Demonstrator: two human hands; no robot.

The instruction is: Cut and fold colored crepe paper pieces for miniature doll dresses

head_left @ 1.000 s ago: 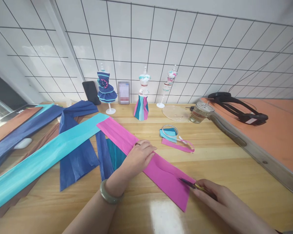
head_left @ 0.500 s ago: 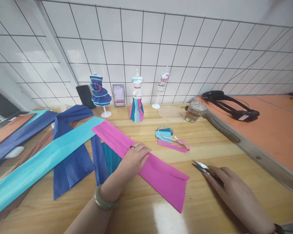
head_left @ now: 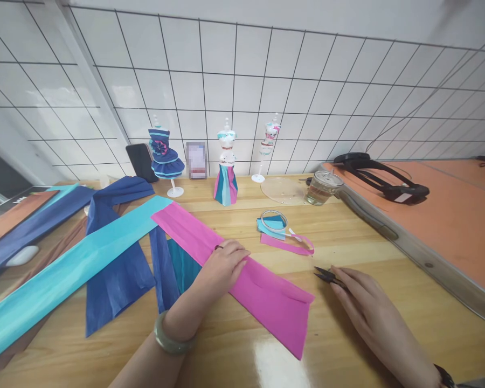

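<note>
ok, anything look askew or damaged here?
Only something minor: the pink strip has a crease along its far side toward the right end, beyond the left hand, so it isn't quite flat there. I can't tell whether that's intentional.

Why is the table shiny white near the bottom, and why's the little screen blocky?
In the head view, light seems to glare off the glossy table; same view, the small screen is pixelated, while lines on the tiled wall look crisp; there too, a soft shadow lies beside the right hand.
</note>
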